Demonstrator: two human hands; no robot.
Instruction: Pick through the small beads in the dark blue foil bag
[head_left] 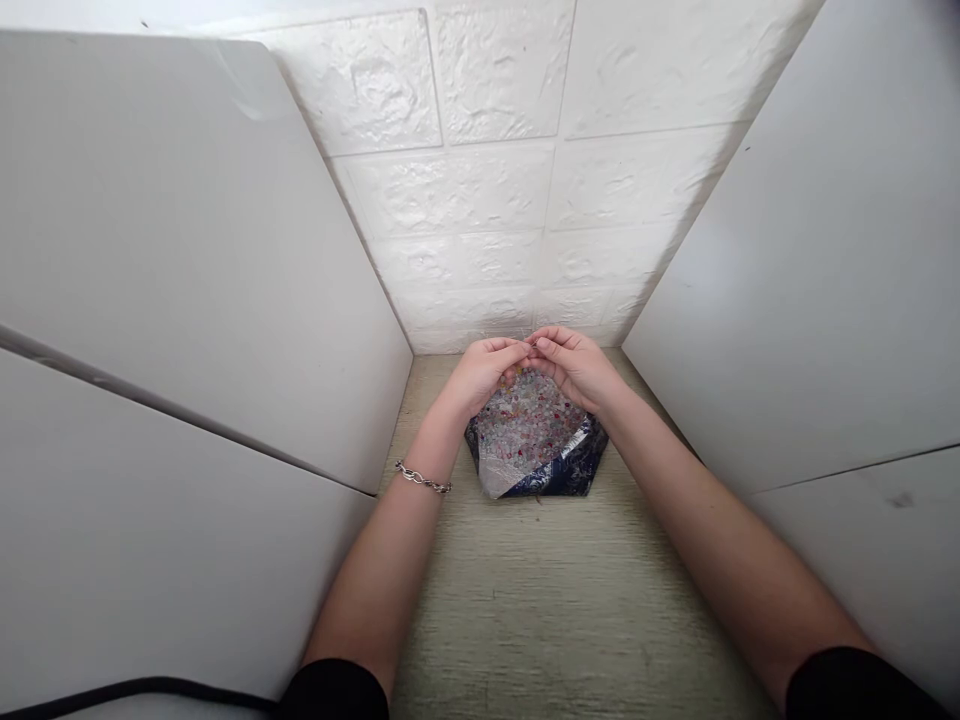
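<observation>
Small, mostly clear and pink beads (529, 425) lie in a shallow heap on a clear and dark blue plastic bag (555, 478). Above the far side of the beads, my left hand (484, 372) and my right hand (576, 368) meet at the fingertips. Each one is closed in a pinch, thumb against fingers. Whatever sits between the fingertips is too small to name; a tiny dark speck shows there. Part of the heap is hidden behind both hands. A silver chain bracelet (424, 480) hangs round my left wrist.
The bag rests on a pale wood-grain surface (540, 610). White panels stand close on the left (187, 240) and right (817, 270). A white brick-patterned wall (465, 190) closes off the back. A black cable (150, 687) runs along the lower left.
</observation>
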